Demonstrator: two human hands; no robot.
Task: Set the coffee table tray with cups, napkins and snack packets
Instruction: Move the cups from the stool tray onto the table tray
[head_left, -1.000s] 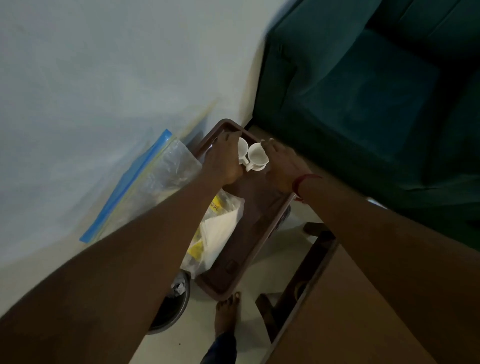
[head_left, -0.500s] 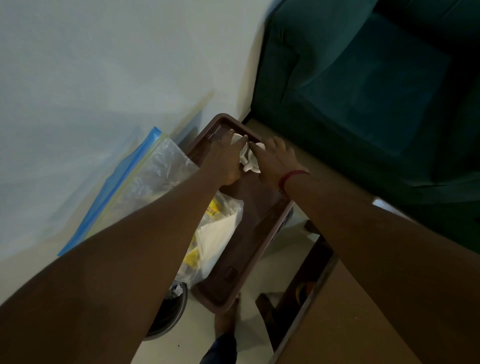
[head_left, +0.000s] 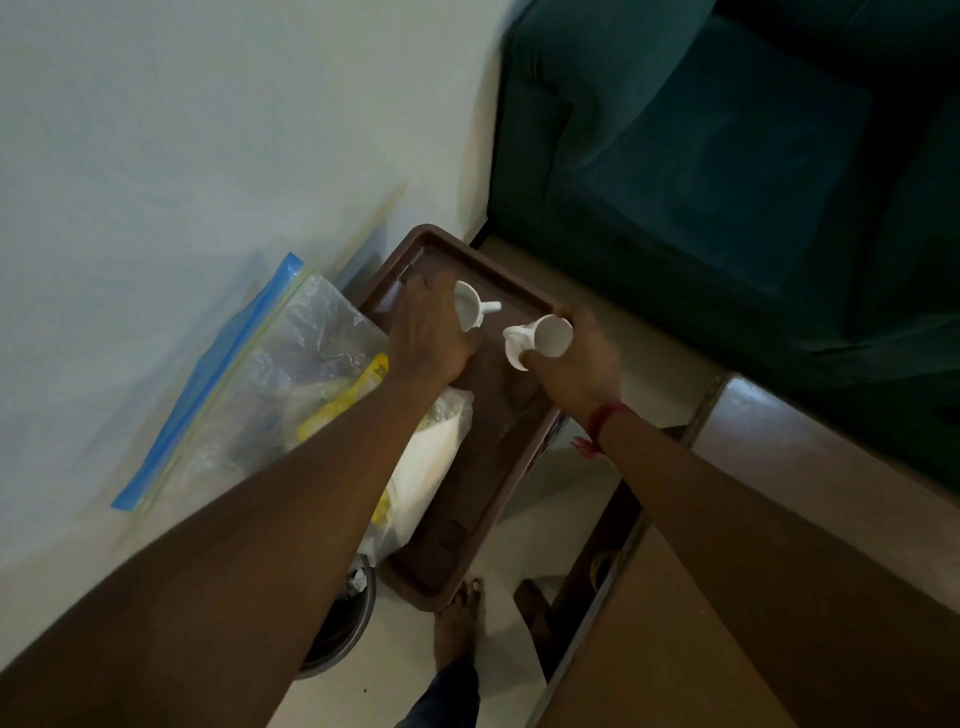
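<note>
Two small white cups are being held over the far end of a brown rectangular tray (head_left: 498, 467). The left cup (head_left: 466, 312) is tilting, its handle pointing right, gripped by the left hand (head_left: 431, 338). The right cup (head_left: 545, 338) is lying nearly on its side, mouth facing far-right, handle toward the left, clasped in the right hand (head_left: 582, 358). A clear bag of white napkins and yellow snack packets (head_left: 415, 467) is lying across the tray's left edge.

Tray (head_left: 511, 470) centre, sofa (head_left: 727, 182) behind-right, zip bag (head_left: 249, 384) left of tray, overlapping its left rim. Two cups over tray's far end: left cup (head_left: 466, 306), right cup (head_left: 545, 338). Table (head_left: 779, 519) right.
</note>
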